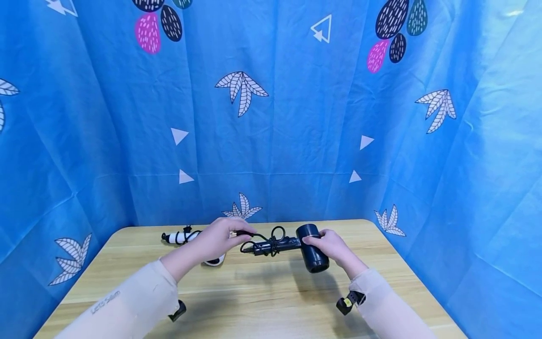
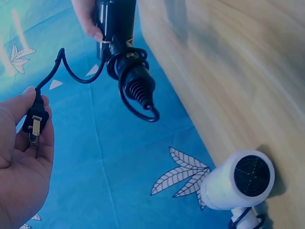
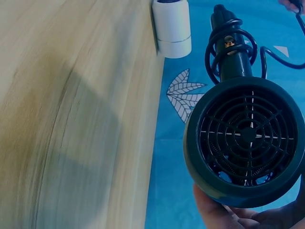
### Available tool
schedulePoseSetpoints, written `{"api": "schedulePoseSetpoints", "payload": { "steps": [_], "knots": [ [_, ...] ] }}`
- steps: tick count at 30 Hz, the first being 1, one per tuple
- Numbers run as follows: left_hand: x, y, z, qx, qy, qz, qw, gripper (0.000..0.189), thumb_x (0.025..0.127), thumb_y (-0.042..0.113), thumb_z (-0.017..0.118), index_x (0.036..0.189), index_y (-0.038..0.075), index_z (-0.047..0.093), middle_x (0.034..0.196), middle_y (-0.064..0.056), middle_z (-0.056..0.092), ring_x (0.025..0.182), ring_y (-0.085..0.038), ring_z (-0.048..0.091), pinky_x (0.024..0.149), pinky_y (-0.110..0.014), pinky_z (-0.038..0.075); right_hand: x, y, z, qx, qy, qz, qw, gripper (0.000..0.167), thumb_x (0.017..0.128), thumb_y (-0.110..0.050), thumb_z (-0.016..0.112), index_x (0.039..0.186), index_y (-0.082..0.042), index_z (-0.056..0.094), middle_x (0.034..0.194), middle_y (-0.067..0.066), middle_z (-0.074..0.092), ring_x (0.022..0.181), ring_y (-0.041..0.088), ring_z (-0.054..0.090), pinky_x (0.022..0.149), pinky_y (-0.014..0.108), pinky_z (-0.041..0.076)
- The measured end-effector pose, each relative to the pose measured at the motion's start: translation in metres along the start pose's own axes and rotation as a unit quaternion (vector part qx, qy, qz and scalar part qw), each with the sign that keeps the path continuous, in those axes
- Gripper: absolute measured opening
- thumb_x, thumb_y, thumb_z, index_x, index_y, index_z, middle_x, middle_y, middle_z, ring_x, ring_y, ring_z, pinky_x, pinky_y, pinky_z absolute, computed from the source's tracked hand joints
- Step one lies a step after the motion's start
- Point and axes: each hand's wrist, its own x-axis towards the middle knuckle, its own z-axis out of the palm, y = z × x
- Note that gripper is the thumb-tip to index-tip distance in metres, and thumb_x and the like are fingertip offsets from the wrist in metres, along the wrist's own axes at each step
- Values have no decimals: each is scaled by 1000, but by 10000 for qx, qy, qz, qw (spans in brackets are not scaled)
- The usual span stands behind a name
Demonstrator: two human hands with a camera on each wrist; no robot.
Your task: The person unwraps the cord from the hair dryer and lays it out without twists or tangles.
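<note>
Sleeves in pale beige fill the near edge of the head view, each wrist wearing a small dark strap, and from them both hands reach out over the wooden worktop point(image 1: 271, 301). Fingers point(image 2: 33, 143) of the left hand point(image 1: 218, 240) are curled lightly round the plug point(image 2: 34, 121), its two brass prongs pointing down across the palm. From the plug the black cord point(image 2: 78, 76) arcs toward the black hair dryer point(image 1: 311, 252) and loops several times round that dryer's handle point(image 1: 273, 246). The right hand point(image 1: 332, 247) grips the dryer's barrel, fingers wrapped round the body from its right side, so the dryer hangs just above the worktop with its handle pointing left toward the other hand; in the right wrist view the round rear grille point(image 3: 248, 136) faces the camera.

Left of the black dryer, behind and partly hidden by the left hand, a white hair dryer point(image 1: 179, 238) lies on the worktop with its own dark cord wound round its handle. Behind the black dryer, blue cloth point(image 1: 271, 117) printed with leaves and triangles hangs round the worktop on three sides.
</note>
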Motion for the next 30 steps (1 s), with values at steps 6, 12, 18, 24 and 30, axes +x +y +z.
{"api": "schedulePoseSetpoints", "payload": {
  "steps": [6,12,18,24,30],
  "knots": [
    [9,-4,-4,2,137,40,9999,23,96,20,69,118,22,75,116,6,70,112,-21,63,96,-46,51,-2,0,0,-55,-37,3,10000,64,84,-44,76,117,8,57,102,18,65,84,24,67,72,38,59],
    [19,-11,-6,9,304,-124,9995,23,96,20,69,119,21,74,117,4,70,112,-20,63,93,-43,53,-3,0,0,-88,-94,-57,9999,63,84,-43,76,117,8,57,103,18,65,85,24,67,73,39,58],
    [26,-19,-7,-42,428,-342,9985,25,97,21,68,121,21,73,125,-1,67,120,-25,60,99,-46,51,-4,-2,-1,-51,-154,-31,9999,64,84,-43,75,118,8,57,103,18,66,86,24,67,74,39,58],
    [31,-26,-7,-149,418,-540,9976,26,99,21,66,124,21,72,131,-3,64,126,-27,56,102,-48,49,-6,-4,-1,-57,-200,8,9998,64,84,-43,75,119,7,57,103,18,65,86,24,67,74,38,58],
    [34,-33,-6,-132,424,-660,9968,27,99,24,64,125,22,71,128,-1,65,123,-26,58,99,-47,50,-5,-3,0,-101,-205,-126,9997,61,83,-40,76,116,8,59,99,16,66,82,22,67,71,38,58]
  ]
}}
